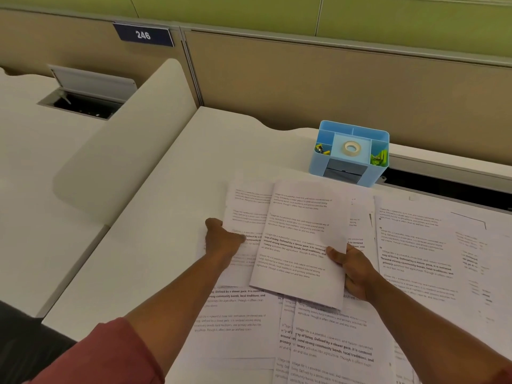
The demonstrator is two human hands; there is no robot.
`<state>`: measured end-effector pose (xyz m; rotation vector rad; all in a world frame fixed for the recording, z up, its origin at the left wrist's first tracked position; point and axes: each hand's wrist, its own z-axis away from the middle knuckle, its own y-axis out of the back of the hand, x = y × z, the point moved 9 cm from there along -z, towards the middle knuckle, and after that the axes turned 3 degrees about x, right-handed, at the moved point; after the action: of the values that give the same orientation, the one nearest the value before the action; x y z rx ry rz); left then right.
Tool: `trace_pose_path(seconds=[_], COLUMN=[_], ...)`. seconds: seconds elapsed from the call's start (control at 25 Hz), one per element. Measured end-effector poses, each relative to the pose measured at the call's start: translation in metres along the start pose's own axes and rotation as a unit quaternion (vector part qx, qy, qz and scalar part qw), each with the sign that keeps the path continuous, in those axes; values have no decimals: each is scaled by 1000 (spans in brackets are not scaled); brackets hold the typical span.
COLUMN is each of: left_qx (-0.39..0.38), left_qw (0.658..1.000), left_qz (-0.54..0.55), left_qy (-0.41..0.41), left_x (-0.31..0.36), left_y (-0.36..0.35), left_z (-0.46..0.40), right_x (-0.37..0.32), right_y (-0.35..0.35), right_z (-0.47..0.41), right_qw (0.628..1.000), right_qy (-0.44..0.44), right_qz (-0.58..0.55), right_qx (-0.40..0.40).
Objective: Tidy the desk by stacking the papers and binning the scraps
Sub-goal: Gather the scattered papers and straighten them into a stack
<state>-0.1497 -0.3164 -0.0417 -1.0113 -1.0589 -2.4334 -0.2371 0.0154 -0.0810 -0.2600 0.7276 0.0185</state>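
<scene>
My right hand (350,268) pinches the white printed sheet (300,242) at its edge, left hand (221,239) grips another white printed page (249,214); thin, floppy, slippery—best held by the edges.

A white laminate bench (210,151) with a wavy far edge runs up to a tan fabric partition panel (346,90). Above the panel is a pale green wall (249,9). A dark blue plaque reading 246 (143,34) is fixed at the panel's top. Along the bench's left edge stands a cream rounded divider screen (130,145). Beyond it, a neighbouring white bench (25,128) has an open cable hatch with raised grey lid (88,92).
</scene>
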Motion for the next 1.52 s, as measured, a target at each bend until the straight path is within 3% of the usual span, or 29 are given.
trace_pose_path(seconds=[0.12, 0.52, 0.72, 1.0, 1.28, 1.44, 1.52], left_qx=[8, -25, 28, 18, 61, 10, -2], left_qw=[999, 997, 980, 998, 993, 998, 996], left_qz=[38, -76, -193, -60, -62, 17, -16], left_qy=[-23, 18, 30, -5, -80, -62, -90], left_x=[-3, -73, -79, -70, -28, -11, 2], left_y=[19, 59, 66, 66, 102, 113, 119], left_z=[0, 37, 56, 55, 53, 47, 43], right_x=[-1, -2, -1, 0, 1, 1, 1], right_y=[-1, -3, -5, -2, -2, -3, -2], right_z=[1, 5, 4, 2, 2, 2, 2], right_qw=[1000, 1000, 999, 999, 999, 999, 1000], right_qy=[-2, 5, 13, 18, 14, 11, 9], right_qz=[-2, 19, 51, 45, 40, 32, 28], right_qx=[-2, -9, -10, 0, 3, -1, 1])
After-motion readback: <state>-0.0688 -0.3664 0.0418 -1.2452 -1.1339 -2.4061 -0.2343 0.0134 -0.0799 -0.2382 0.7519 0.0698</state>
